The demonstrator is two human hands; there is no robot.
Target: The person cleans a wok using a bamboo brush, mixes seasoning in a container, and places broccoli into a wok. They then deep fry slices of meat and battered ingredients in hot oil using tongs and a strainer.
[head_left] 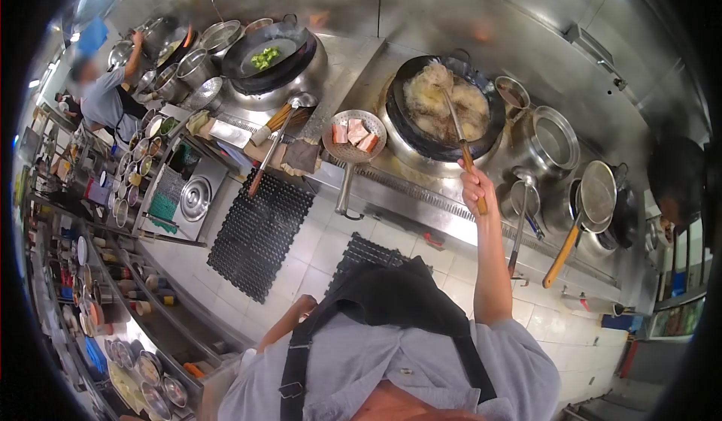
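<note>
My right hand [475,184] is closed around the wooden handle of a long metal cooking utensil [457,120]. Its far end reaches into a black wok [401,124] of bubbling oil, where its head is hidden among pale frying food [432,90]. Low beside my body, my left hand [304,306] hangs over the floor, away from the stove; its fingers are mostly hidden. Left of the wok, a perforated strainer [342,152] holds several pieces of raw-looking meat [355,131], its metal handle sticking out over the stove's front edge.
A second wok [252,64] with green vegetables stands at the left. Ladles [519,218] and a mesh skimmer [599,192] rest over pots at the right, handles jutting outward. A co-worker [109,101] stands far left. Black mats [259,233] lie on the tiled floor.
</note>
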